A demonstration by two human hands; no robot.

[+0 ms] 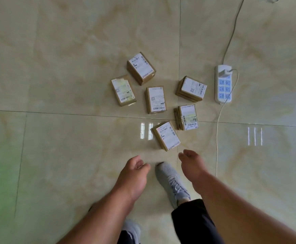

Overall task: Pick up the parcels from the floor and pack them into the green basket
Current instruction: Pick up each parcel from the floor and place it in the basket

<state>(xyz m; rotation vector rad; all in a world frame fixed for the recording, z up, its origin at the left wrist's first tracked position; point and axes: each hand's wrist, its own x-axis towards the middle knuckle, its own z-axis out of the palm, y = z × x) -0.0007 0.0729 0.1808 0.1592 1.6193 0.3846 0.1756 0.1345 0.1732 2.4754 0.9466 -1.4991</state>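
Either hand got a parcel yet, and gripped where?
Nothing held: left hand and right hand hang loosely curled above the floor, short of the nearest parcel.

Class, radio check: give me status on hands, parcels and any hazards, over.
Left hand and right hand empty, loosely curled. Six parcels on floor, nearest parcel just ahead. Power strip and its cable lie right of the parcels.

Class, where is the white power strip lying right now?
The power strip lies on the floor at right in the head view, just right of the nearest parcel.
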